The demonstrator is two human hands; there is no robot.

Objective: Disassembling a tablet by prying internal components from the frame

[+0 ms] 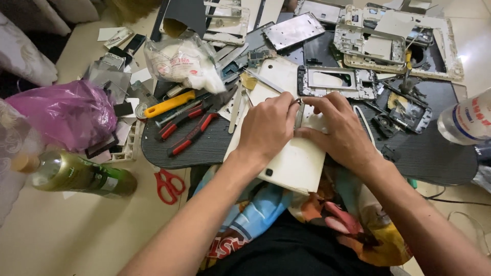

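My left hand grips thin metal tweezers whose tips point toward a small part under my fingers. Beside it, my right hand presses down on that small part, which my fingers mostly hide. Both hands rest on a white tablet back cover lying on a dark board across my lap. A silver phone frame lies just beyond my fingertips.
Pliers with red and black handles, a yellow-handled tool and red scissors lie left. A green bottle, a purple bag and a white plastic bag sit nearby. Several stripped device frames fill the back; a clear bottle is right.
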